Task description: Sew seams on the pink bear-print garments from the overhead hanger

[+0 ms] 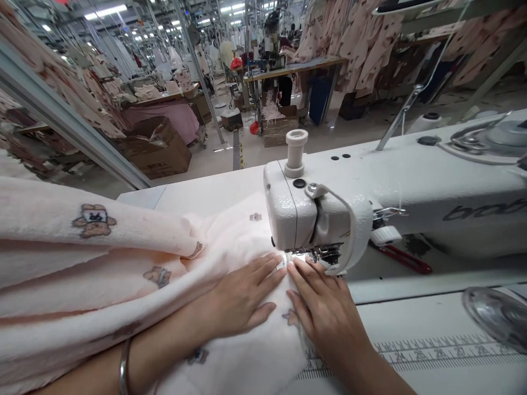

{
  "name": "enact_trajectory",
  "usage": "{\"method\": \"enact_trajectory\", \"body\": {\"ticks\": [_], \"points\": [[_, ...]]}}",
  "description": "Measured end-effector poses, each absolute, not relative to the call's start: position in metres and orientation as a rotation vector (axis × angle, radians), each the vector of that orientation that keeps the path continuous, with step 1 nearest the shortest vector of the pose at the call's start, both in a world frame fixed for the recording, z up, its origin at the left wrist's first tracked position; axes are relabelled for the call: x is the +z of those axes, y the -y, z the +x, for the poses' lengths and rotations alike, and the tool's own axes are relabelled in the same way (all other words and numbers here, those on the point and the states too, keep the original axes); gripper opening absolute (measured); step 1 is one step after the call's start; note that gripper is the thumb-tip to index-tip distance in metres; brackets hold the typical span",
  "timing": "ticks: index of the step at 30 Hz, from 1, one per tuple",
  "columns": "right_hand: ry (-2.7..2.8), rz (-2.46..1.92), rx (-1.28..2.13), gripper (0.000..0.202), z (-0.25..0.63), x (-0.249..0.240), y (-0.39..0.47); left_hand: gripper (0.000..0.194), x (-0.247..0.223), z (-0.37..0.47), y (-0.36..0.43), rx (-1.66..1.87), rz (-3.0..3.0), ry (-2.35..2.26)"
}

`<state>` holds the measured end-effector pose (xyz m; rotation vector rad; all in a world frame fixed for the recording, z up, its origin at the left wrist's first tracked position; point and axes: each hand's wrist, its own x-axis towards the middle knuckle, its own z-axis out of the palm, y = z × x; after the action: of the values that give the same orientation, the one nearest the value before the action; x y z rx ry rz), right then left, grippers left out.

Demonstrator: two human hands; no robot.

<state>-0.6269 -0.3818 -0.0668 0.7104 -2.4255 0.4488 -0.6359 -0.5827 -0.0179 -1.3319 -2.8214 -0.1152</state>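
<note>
A pale pink plush fabric point(230, 247) with small bear prints spreads under the head of a white sewing machine point(288, 208). My left hand point(242, 299) lies flat on the fabric left of the needle area, fingers extended, fingertips beside a small white label point(283, 262). My right hand point(325, 302) rests on the fabric's right edge, fingers stretched toward the presser foot, index fingertip by the label. Neither hand grips anything. The needle is hidden behind the machine head and its guard.
Red-handled scissors or snips point(405, 259) lie behind the right hand under the machine arm. A printed ruler scale point(436, 354) runs along the front right, near a clear round plastic object point(496, 318). Bunched fabric fills the left side. Beyond stand cardboard boxes point(158, 151) and workbenches.
</note>
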Motion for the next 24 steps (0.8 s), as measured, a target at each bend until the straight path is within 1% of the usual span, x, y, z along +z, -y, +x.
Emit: {"method": "enact_trajectory", "body": {"ticks": [7,18,24], "points": [[2.473,0.689,0.526,0.031,-0.622,-0.069,0.376,0.051,-0.017,-0.639,0.582,-0.101,-1.343,2.863],[2.466,0.660,0.352,0.031,-0.629,-0.070,0.379,0.048,-0.018,-0.653,0.585,-0.157,-1.321,2.874],[2.463,0.642,0.388,0.030,-0.624,-0.067,0.380,0.044,-0.012,-0.659,0.584,-0.254,-1.311,2.886]]}}
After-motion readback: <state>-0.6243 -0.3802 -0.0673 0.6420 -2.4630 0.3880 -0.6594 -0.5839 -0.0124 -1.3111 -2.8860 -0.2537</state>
